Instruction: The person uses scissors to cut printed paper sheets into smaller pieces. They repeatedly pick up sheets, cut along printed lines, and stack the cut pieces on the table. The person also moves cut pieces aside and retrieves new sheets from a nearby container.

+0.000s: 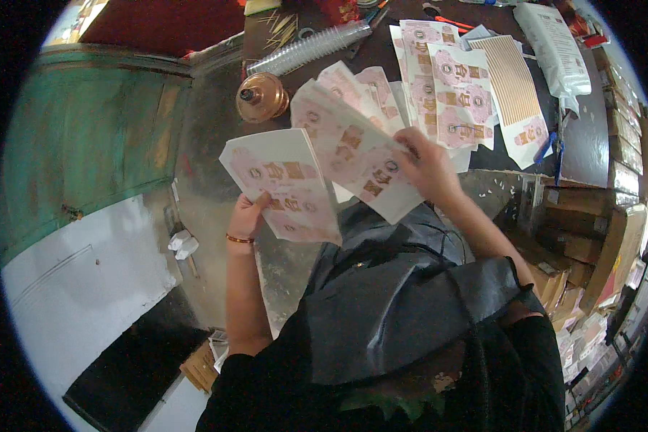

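Note:
My left hand point(246, 216) grips a stack of white sheets point(284, 162) with pink and gold print, thumb on top. Closed on the right edge of another bundle of printed paper sheets point(338, 140) is my right hand point(430, 167). Both bundles are held over my lap, close beside each other, at the near edge of the dark table. Beyond them on the table lie more printed sheets point(462, 93) and a sheet with tan stripes point(510, 79). How many sheets each hand holds cannot be seen.
A round copper-coloured vessel point(262, 98) stands at the table's left edge, near nested clear plastic cups point(317, 49). A white packet point(551, 54) and a blue-handled tool point(547, 147) lie at right. Cardboard boxes point(579, 209) are stacked right. A green panel point(93, 137) is left.

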{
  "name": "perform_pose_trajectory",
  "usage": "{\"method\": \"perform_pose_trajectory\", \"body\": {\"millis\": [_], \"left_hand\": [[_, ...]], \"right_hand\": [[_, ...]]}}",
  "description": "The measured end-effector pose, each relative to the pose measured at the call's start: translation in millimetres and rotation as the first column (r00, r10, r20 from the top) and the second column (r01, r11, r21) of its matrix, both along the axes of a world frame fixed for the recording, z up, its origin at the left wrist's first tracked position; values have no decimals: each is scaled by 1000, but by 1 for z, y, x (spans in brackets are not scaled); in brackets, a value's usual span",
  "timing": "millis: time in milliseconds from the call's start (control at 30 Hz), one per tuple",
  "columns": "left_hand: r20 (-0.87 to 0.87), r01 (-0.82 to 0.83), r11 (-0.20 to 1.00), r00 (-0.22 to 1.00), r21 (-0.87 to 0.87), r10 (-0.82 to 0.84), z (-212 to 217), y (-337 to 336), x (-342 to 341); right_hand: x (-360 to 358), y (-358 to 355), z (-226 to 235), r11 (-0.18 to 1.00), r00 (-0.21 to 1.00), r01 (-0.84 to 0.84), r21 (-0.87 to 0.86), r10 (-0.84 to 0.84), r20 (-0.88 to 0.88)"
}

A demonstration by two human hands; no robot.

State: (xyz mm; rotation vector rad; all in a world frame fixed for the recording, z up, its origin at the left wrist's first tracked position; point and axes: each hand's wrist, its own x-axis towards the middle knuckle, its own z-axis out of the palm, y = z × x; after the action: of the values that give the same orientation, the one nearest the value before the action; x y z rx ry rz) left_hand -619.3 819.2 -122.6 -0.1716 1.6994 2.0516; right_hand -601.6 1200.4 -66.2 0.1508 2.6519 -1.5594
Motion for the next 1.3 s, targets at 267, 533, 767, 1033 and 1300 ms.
{"method": "perform_pose_trajectory", "body": {"millis": [267, 533, 767, 1033, 1300], "left_hand": [[-107, 427, 826, 863, -368, -494, 103, 40, -43], [-340, 244, 394, 237, -886, -910, 177, 144, -53], [-378, -52, 376, 31, -925, -925, 184, 185, -33], [-326, 322, 450, 372, -833, -869, 154, 200, -19], [-458, 98, 516, 341, -851, -821, 142, 214, -10]], "right_hand": [[-55, 58, 57, 921, 925, -375, 109, 364, 107], [-69, 41, 91, 740, 747, -662, 119, 665, 21], [-32, 35, 100, 753, 749, -658, -25, 658, 78], [-4, 36, 77, 810, 826, -499, -308, 552, 112], [-3, 57, 80, 657, 587, -739, -151, 737, 335]]}}
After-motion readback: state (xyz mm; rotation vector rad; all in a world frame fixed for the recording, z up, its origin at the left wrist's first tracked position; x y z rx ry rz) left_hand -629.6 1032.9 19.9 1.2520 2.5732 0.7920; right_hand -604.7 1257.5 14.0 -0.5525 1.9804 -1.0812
